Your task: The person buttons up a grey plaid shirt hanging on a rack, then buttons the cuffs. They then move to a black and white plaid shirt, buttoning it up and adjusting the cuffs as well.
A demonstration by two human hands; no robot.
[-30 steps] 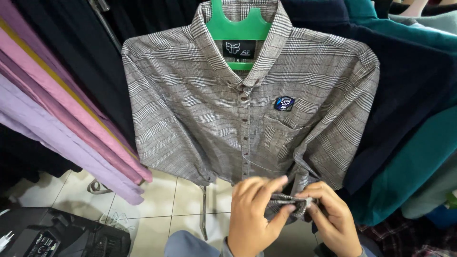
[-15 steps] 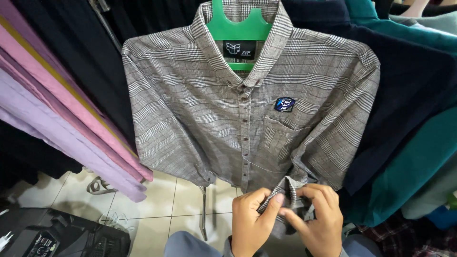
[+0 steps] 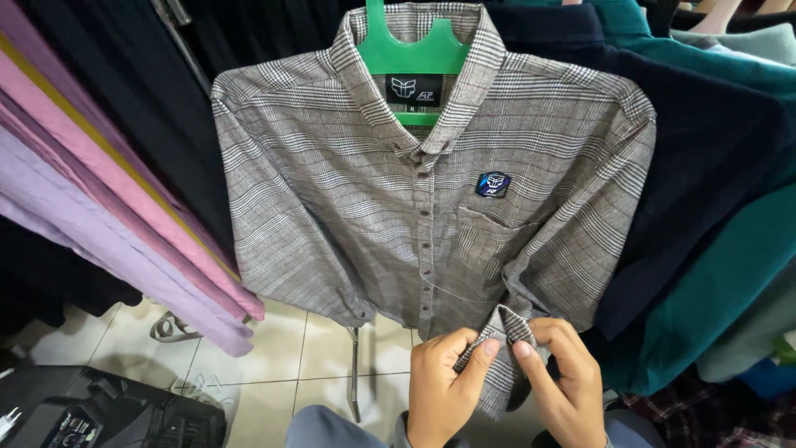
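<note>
Both hands, left hand (image 3: pixel 444 390) and right hand (image 3: pixel 564 390), pinch the cuff (image 3: pixel 507 328) of a hanging checked shirt (image 3: pixel 373 224), folding its edge for a closer look.

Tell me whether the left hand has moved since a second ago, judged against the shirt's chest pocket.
Yes. The left hand now sits lower in the view, farther below the chest pocket, still pinching the grey checked cuff together with the right hand.
</note>
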